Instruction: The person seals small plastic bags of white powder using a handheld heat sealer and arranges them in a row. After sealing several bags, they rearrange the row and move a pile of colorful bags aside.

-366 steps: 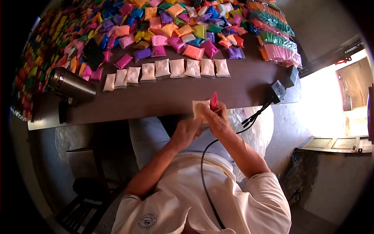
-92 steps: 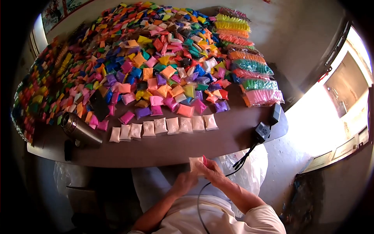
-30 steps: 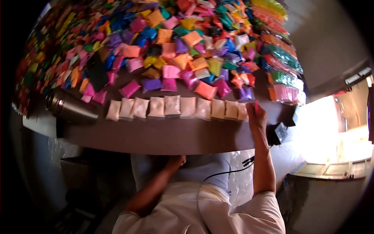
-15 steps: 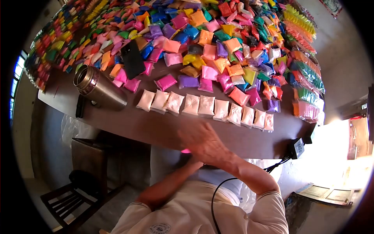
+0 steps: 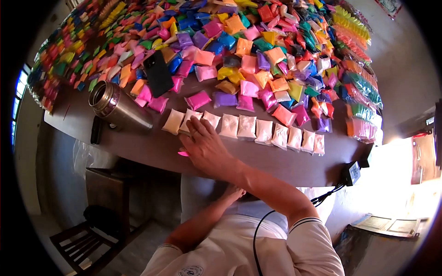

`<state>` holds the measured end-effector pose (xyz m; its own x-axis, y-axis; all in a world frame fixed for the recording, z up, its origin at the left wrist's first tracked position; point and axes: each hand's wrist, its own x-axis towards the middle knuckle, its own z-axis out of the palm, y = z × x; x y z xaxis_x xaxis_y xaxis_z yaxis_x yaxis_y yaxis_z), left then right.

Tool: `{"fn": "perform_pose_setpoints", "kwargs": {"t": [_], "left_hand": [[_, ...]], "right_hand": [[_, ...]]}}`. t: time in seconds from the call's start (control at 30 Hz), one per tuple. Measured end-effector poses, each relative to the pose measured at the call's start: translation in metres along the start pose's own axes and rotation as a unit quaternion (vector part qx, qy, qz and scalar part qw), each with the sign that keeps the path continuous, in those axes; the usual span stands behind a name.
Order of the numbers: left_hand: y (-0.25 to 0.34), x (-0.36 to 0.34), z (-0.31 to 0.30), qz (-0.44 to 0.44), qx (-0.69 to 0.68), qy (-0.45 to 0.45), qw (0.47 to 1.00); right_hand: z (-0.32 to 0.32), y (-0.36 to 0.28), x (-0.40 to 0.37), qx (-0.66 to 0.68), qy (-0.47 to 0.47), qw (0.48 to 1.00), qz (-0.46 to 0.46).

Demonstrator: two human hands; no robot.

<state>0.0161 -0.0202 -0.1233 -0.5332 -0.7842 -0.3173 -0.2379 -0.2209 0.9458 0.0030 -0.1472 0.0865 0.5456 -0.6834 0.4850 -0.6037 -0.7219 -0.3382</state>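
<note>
The right hand (image 5: 205,145) is laid palm down on the worktop (image 5: 258,161), with the fingers (image 5: 195,126) stretched out and spread. The fingertips rest on the left end of a row of white packets (image 5: 258,131), on about the second and third packets from the left. The rest of the row runs to the right of the hand and is uncovered. A pink tip (image 5: 183,153) is seen under the thumb side of the hand, just left of the palm. Whether it is gripped cannot be told.

The left hand (image 5: 232,193) is kept low, below the near edge of the worktop and against light blue cloth. It is partly hidden, so its grip cannot be told.

A steel flask (image 5: 117,108) lies on its side just left of the row, close to the first packet. A small black object (image 5: 96,130) lies at the near left of the flask. A black phone (image 5: 158,73) lies farther back among a heap of coloured packets (image 5: 258,50), which fills the far part of the worktop and comes up close to the far side of the row.

A bare brown strip of worktop is left between the row and the near edge, widest to the right of the hand. At the right end of that edge a black adapter (image 5: 353,172) sits, and its cable (image 5: 258,230) hangs below.
</note>
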Motion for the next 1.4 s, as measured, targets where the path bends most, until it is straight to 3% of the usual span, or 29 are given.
{"fn": "perform_pose_setpoints", "kwargs": {"t": [0.13, 0.23, 0.4, 0.47, 0.53, 0.67, 0.73, 0.77, 0.83, 0.9, 1.13, 1.27, 1.4], "left_hand": [[-0.019, 0.001, 0.009, -0.085, -0.129, 0.009, 0.988], [-0.025, 0.003, 0.015, -0.151, -0.222, 0.019, 0.963], [-0.015, 0.005, 0.013, -0.139, -0.187, 0.005, 0.972], [-0.012, 0.006, 0.011, -0.140, -0.182, 0.001, 0.973], [-0.011, 0.007, 0.010, -0.142, -0.182, -0.001, 0.973], [-0.010, 0.005, 0.009, -0.146, -0.177, -0.006, 0.973], [-0.009, 0.004, 0.007, -0.149, -0.168, -0.010, 0.974], [-0.008, 0.003, 0.008, -0.150, -0.166, -0.014, 0.974], [-0.004, 0.002, 0.007, -0.153, -0.157, -0.021, 0.975], [0.001, 0.002, 0.008, -0.160, -0.235, -0.002, 0.959], [0.015, -0.001, 0.006, -0.179, -0.235, 0.019, 0.955], [0.011, 0.000, 0.005, -0.168, -0.208, 0.023, 0.963], [0.007, 0.005, 0.006, -0.178, -0.196, -0.001, 0.964]], "right_hand": [[-0.028, 0.007, -0.028, -0.045, -0.031, 0.996, 0.071], [-0.035, 0.013, -0.046, -0.036, 0.015, 0.990, 0.136], [-0.014, 0.014, -0.053, -0.022, -0.008, 0.995, 0.092], [-0.014, 0.011, -0.053, -0.013, 0.060, 0.994, 0.093], [-0.025, 0.016, -0.060, -0.023, 0.052, 0.993, 0.102], [-0.059, 0.031, -0.084, -0.072, 0.078, 0.979, 0.175], [-0.075, 0.034, -0.094, -0.112, 0.038, 0.965, 0.234], [-0.074, 0.037, -0.098, -0.136, 0.074, 0.960, 0.233], [-0.069, 0.042, -0.105, -0.137, 0.068, 0.959, 0.238], [-0.065, 0.041, -0.105, -0.118, 0.076, 0.962, 0.235], [-0.063, 0.039, -0.104, -0.093, 0.065, 0.960, 0.255], [-0.100, 0.051, -0.134, -0.120, 0.027, 0.943, 0.311], [-0.114, 0.068, -0.162, -0.149, 0.064, 0.929, 0.332]]}}
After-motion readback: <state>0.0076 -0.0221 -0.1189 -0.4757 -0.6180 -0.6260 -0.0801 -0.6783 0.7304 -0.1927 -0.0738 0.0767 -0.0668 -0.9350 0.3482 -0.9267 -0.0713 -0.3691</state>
